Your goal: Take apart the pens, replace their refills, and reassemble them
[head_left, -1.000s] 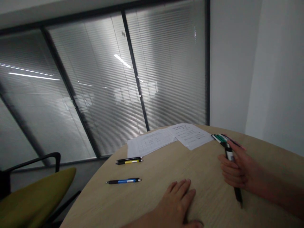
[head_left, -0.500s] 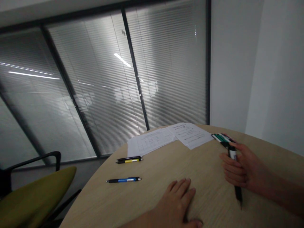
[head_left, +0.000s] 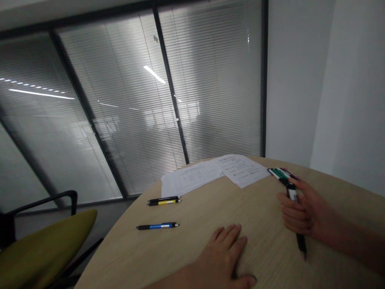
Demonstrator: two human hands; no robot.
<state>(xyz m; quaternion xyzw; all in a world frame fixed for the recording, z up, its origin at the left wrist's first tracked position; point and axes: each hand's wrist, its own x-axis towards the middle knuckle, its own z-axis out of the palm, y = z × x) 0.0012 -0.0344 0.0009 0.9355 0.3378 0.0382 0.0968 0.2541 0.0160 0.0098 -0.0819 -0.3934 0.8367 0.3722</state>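
My right hand [head_left: 300, 216] is wrapped round a black-and-white pen [head_left: 292, 194], held upright with its dark tip pointing down toward the table. Just beyond that hand lies a cluster of green, white and black pens or markers [head_left: 279, 174], partly hidden by the fingers. My left hand [head_left: 222, 253] rests palm down on the wooden table, fingers stretched out, holding nothing. To its left lies a blue-and-black pen [head_left: 158, 226]. Farther back, a yellow-and-black pen [head_left: 163, 202] lies beside a black pen [head_left: 159, 199].
Printed sheets of paper [head_left: 192, 176] lie at the far edge of the round wooden table [head_left: 210, 208]. A green chair [head_left: 51, 245] with a black armrest stands at the left. Behind are a glass partition with blinds [head_left: 216, 88] and a pale wall [head_left: 294, 88].
Almost nothing differs. The view has shifted very slightly; both hands keep their places, the right still gripping the pen and the left still flat on the table.
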